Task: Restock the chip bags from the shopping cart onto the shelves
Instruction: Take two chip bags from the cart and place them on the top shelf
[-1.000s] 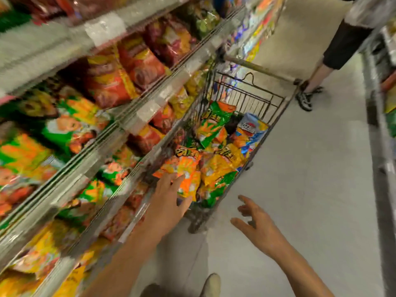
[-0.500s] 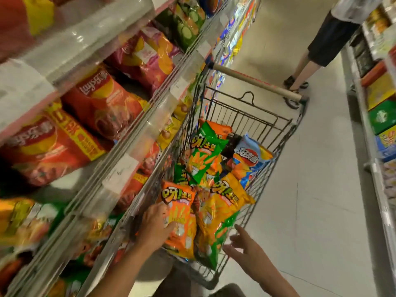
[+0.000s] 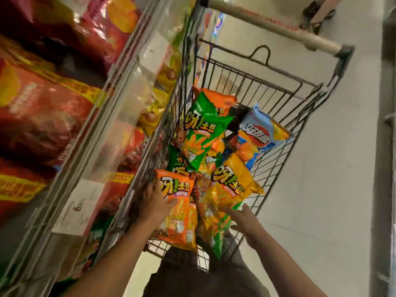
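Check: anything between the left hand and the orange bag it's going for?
Nothing visible. The left hand already lies on the orange bag at the cart's near end, thumb across its front. Its fingers are hidden behind the bag's left edge.

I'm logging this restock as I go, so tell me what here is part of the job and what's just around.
Part of the job:
- orange chip bag, gripped by the left hand
- yellow chip bag, touched by the right hand
- green chip bag, blue chip bag
- shopping cart
- shelves

Just around:
- red bags already shelved
- another person's foot
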`<move>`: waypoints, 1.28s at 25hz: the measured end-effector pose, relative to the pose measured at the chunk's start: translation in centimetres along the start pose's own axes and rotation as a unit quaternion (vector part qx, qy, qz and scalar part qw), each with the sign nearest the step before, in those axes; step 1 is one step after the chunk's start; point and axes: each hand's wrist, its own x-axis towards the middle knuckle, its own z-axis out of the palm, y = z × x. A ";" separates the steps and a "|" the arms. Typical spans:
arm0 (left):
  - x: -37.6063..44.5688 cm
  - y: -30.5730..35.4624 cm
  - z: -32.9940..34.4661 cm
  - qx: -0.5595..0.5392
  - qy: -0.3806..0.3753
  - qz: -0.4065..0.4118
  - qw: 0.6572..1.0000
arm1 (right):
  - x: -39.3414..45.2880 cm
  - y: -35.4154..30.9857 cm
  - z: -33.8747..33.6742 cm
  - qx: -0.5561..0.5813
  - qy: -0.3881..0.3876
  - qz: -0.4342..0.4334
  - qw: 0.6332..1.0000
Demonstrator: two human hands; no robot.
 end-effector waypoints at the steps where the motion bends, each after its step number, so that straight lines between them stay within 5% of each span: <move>1: 0.4 0.0 0.4 -0.013 0.001 -0.025 1.000 | 1.1 0.0 0.0 0.035 -0.012 0.010 0.999; 6: 0.6 -0.5 1.4 -0.223 -0.031 -0.101 0.969 | 6.7 -2.0 0.2 0.186 -0.065 0.104 0.975; 8: -0.4 -0.6 1.4 -0.279 -0.061 -0.143 0.948 | 9.0 -2.8 0.3 0.241 -0.029 0.154 0.958; 11: -2.2 0.8 0.2 -0.297 -0.061 -0.146 0.942 | 10.4 -2.2 0.5 0.247 0.086 0.163 0.951; 17: -6.8 5.2 -1.8 -0.308 0.003 -0.149 0.940 | 8.0 -2.4 -1.8 0.229 0.056 0.149 0.960; 25: -14.1 5.1 -0.1 -0.376 0.143 -0.154 0.902 | 4.5 -3.1 -3.7 0.146 -0.114 0.043 0.982; 29: -18.6 5.4 0.9 -0.370 0.205 -0.133 0.896 | 1.7 -2.3 -3.3 0.073 -0.154 -0.084 0.982; 32: -23.5 5.1 2.9 -0.401 0.283 -0.135 0.861 | -1.1 -1.6 -4.0 0.042 -0.182 -0.171 0.967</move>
